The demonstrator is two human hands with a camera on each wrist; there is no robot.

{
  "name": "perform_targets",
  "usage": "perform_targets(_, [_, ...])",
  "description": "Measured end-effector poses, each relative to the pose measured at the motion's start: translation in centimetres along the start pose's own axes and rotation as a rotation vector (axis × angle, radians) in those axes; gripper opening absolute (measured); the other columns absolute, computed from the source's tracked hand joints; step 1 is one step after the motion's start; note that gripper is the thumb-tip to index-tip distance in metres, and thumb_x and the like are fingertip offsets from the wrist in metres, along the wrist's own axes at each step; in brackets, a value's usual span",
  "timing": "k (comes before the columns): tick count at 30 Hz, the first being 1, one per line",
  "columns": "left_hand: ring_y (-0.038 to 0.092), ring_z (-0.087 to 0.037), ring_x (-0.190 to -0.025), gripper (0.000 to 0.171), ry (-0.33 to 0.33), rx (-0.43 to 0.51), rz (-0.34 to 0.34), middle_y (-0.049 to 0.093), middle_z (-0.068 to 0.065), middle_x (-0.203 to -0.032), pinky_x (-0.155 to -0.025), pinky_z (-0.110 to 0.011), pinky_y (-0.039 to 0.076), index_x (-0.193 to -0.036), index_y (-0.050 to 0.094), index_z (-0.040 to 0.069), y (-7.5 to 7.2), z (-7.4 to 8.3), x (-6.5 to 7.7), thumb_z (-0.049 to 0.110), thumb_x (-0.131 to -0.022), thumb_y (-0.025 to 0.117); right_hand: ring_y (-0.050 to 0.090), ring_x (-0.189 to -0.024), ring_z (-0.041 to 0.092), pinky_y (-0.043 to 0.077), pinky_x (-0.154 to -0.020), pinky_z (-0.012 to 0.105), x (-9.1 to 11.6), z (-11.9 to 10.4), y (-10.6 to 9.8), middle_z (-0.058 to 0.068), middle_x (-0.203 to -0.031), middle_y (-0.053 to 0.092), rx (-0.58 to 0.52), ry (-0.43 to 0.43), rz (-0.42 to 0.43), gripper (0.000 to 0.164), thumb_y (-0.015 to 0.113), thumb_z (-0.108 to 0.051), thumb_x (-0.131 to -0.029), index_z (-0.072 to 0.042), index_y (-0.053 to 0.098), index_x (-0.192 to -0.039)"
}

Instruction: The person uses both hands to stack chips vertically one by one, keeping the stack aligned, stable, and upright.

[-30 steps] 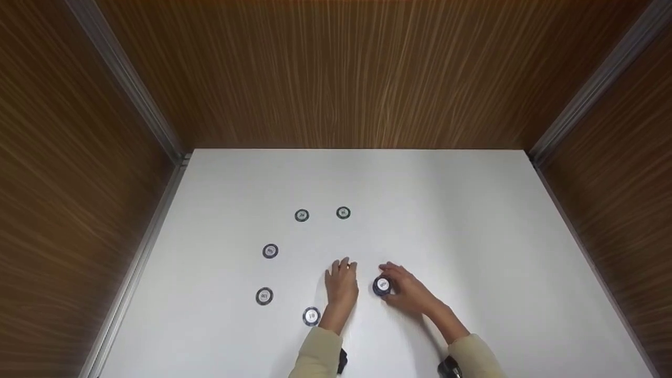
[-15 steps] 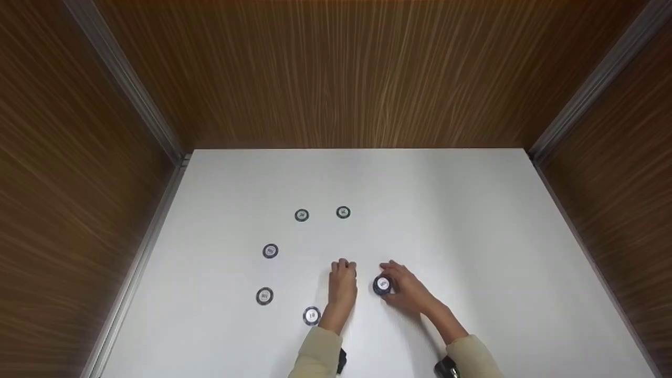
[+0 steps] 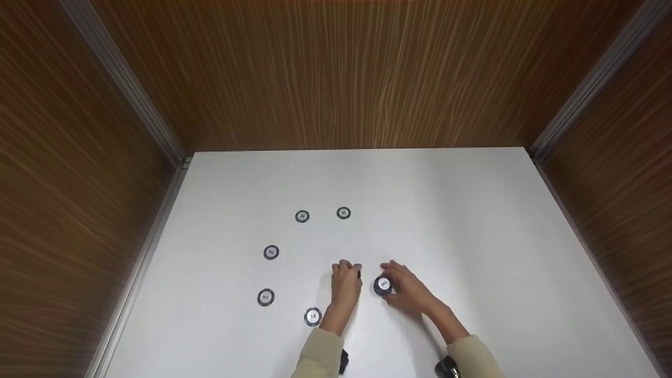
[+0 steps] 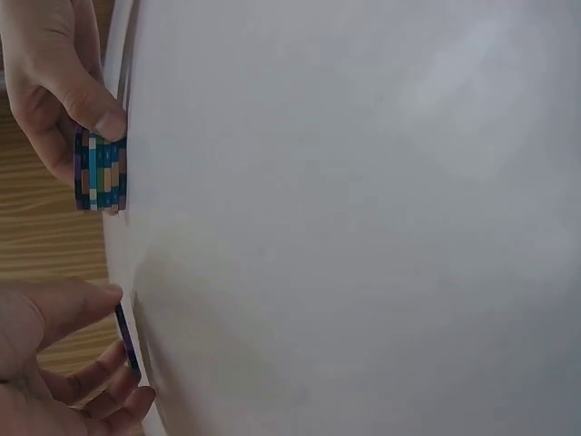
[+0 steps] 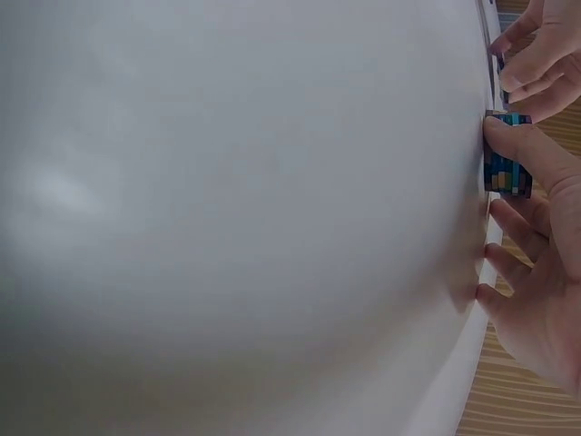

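Observation:
A stack of poker chips (image 3: 383,285) stands on the white table, a pale numbered face on top and striped edges of several colours in both wrist views. My right hand (image 3: 412,292) holds this stack from the right, the thumb (image 5: 513,138) across its side. Just left of it, my left hand (image 3: 345,290) pinches a single dark poker chip (image 4: 128,341) between thumb and fingers. That chip is tilted on edge, close over the table in the left wrist view; from the head, only a dark sliver shows past the fingers.
Several single poker chips lie flat in a curve to the left: a blue-rimmed one (image 3: 313,316) beside the left wrist, a dark one (image 3: 265,297), a purplish one (image 3: 271,252) and two green-rimmed ones, including the far chip (image 3: 344,212). Wood-grain panels (image 3: 336,73) enclose the table.
My left hand's fingers have drawn together, and a chip now shows edge-on in them. That hand has shifted slightly right. My right hand stays at the stack, nearly still.

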State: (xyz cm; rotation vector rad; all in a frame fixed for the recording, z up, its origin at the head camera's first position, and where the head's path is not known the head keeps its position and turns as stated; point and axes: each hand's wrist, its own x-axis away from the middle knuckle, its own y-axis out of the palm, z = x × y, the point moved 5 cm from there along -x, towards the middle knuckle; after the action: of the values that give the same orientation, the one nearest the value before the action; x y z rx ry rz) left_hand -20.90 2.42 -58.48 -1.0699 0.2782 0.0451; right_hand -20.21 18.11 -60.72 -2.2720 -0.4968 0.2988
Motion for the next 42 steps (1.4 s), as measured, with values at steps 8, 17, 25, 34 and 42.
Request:
perform_targets(8, [0.049, -0.026, -0.078, 0.021, 0.011, 0.084, 0.013, 0.049, -0.010, -0.087, -0.069, -0.031, 0.047, -0.088, 0.070, 0.005, -0.6, 0.3, 0.1, -0.001, -0.068, 0.074, 0.031, -0.128, 0.035, 0.016, -0.107, 0.047, 0.0, 0.0, 0.0, 0.016, -0.131, 0.046, 0.011, -0.018, 0.008, 0.051, 0.075, -0.008, -0.071, 0.002, 0.055, -0.117])
perform_targets(17, [0.050, -0.023, -0.070, 0.019, 0.000, 0.123, -0.018, 0.045, -0.006, -0.083, -0.061, -0.029, 0.047, -0.084, 0.067, 0.006, -1.0, 0.4, 0.1, 0.001, -0.067, 0.072, 0.028, -0.131, 0.032, 0.015, -0.108, 0.046, 0.1, 0.0, -0.1, 0.011, -0.135, 0.044, -0.011, 0.044, -0.014, 0.041, 0.074, -0.010, -0.072, -0.009, 0.057, -0.109])
perform_targets(25, [0.050, -0.022, -0.071, 0.021, 0.009, 0.109, -0.113, 0.045, -0.005, -0.081, -0.062, -0.027, 0.047, -0.087, 0.068, 0.005, -1.2, 1.1, 0.2, -0.003, -0.067, 0.073, 0.028, -0.130, 0.032, 0.015, -0.108, 0.045, 0.1, -0.1, -0.1, 0.011, -0.134, 0.044, 0.005, 0.055, -0.015, 0.040, 0.074, -0.011, -0.073, -0.008, 0.057, -0.109])
perform_targets(34, [0.051, -0.022, -0.074, 0.024, 0.039, 0.044, -0.177, 0.047, -0.006, -0.082, -0.063, -0.026, 0.047, -0.090, 0.067, 0.006, -1.6, 2.5, 0.2, -0.001, -0.067, 0.073, 0.028, -0.130, 0.034, 0.015, -0.107, 0.047, 0.0, -0.2, -0.1, 0.014, -0.133, 0.045, 0.009, 0.026, -0.006, 0.040, 0.074, -0.010, -0.072, -0.008, 0.057, -0.108])
perform_targets(42, [0.054, -0.020, -0.076, 0.024, 0.065, 0.060, -0.159, 0.051, -0.006, -0.084, -0.062, -0.024, 0.048, -0.092, 0.066, 0.004, -1.8, 3.9, 0.6, 0.003, -0.070, 0.074, 0.029, -0.130, 0.033, 0.015, -0.107, 0.046, 0.0, 0.0, 0.0, 0.013, -0.133, 0.045, 0.009, 0.019, -0.003, 0.042, 0.074, -0.010, -0.072, -0.005, 0.057, -0.111])
